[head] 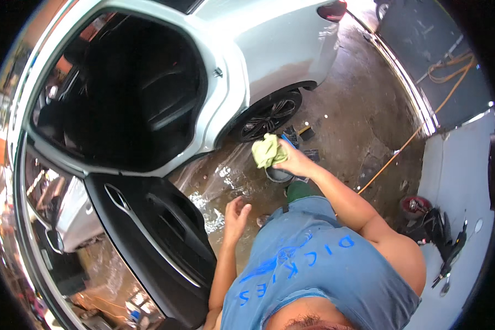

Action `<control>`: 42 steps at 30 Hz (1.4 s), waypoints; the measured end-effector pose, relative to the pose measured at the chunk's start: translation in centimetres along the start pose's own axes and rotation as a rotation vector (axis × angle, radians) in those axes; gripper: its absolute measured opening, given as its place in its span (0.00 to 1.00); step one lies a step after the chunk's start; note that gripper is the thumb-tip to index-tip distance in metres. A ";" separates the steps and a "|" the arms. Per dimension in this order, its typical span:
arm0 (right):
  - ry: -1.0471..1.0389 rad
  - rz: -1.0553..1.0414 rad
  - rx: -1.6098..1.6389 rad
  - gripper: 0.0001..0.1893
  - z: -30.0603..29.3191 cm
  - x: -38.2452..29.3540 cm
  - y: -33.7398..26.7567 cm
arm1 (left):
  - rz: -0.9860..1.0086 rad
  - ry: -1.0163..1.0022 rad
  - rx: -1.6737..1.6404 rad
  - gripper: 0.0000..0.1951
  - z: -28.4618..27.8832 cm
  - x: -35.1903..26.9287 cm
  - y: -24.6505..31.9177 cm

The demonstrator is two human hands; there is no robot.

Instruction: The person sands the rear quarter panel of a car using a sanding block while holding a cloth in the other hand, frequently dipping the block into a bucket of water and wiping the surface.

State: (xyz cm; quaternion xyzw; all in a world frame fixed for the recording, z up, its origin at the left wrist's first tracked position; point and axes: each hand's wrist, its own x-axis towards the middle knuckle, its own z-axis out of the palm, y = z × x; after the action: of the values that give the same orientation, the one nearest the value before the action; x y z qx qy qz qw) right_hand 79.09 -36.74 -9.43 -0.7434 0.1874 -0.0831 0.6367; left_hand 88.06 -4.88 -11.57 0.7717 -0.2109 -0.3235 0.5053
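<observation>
A crumpled yellow-green cloth (268, 152) is gripped in my right hand (291, 159), held out before me. Below that hand is a dark round bucket (278, 175), partly hidden by my hand and the cloth. My left hand (236, 216) holds nothing, its fingers loosely bent and apart, beside the open car door (165, 231) with its black inner panel. Ahead of me stands a pale silver car; its rear quarter panel (280, 62) carries a dull brownish area, and the rear wheel (268, 117) sits beneath it.
Small flat pieces (311, 154) and a yellow-and-black block (306, 132) lie by the wheel on the wet concrete floor (354, 123). An orange hose or cord (390, 163) crosses the floor at right. A red-rimmed container (414, 206) and dark tools (451, 251) are behind my right arm.
</observation>
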 end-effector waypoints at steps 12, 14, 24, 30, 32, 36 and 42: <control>-0.241 -0.173 -0.306 0.47 -9.3 3.4 -2.6 | -0.028 -0.324 -0.519 0.34 11.3 22.3 13.6; -0.248 -0.129 -0.195 0.50 -13.1 3.8 -2.7 | -0.106 -0.376 -0.596 0.27 12.5 25.8 15.1; 0.790 0.099 0.500 0.30 -20.1 10.6 12.6 | 0.175 -0.379 0.171 0.23 16.4 41.5 35.8; 1.227 -0.059 0.477 0.26 -22.8 24.8 14.8 | 1.320 -0.361 1.599 0.32 23.7 47.2 48.8; 1.293 -0.083 0.433 0.25 -24.3 28.6 13.8 | 1.573 -0.317 1.857 0.26 23.7 49.9 50.1; 1.456 -0.065 0.345 0.28 -28.5 31.5 14.9 | 1.707 -0.448 1.956 0.22 25.9 51.8 49.4; 1.540 -0.075 0.349 0.28 -25.3 34.1 13.6 | 1.883 -0.462 1.774 0.26 25.1 56.2 49.7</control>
State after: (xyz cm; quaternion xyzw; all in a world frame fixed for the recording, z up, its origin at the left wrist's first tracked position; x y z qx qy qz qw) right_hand 98.79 -74.58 -22.23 -0.3722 0.5343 -0.6240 0.4320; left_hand 109.65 -77.62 10.87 0.3246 -0.8854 0.2748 -0.1873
